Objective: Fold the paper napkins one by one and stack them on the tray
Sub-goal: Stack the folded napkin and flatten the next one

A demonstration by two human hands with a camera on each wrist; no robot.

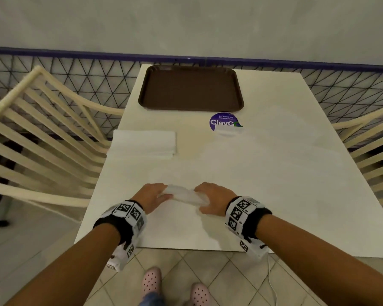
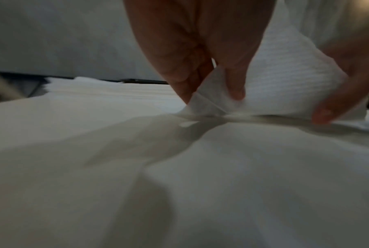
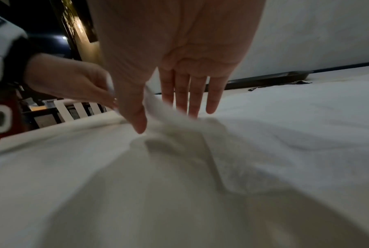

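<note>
A white paper napkin [image 1: 184,194] is held just above the white table [image 1: 263,195], near its front edge. My left hand [image 1: 164,195] pinches its left end. In the left wrist view the thumb and a finger of the left hand [image 2: 211,99] nip a folded corner of the napkin [image 2: 285,80]. My right hand [image 1: 202,200] holds the other end. The right wrist view shows the napkin [image 3: 179,122] running between the thumb and nearly straight fingers of the right hand [image 3: 164,120]. A stack of white napkins [image 1: 142,143] lies at the table's left edge. The brown tray [image 1: 190,87] at the far end holds nothing.
A round purple sticker [image 1: 223,121] lies just in front of the tray, its lower part covered by a pale sheet [image 1: 228,130]. Cream slatted chairs stand at the left [image 1: 42,120] and at the right [image 1: 374,140]. A wire-mesh railing [image 1: 75,69] runs behind the table.
</note>
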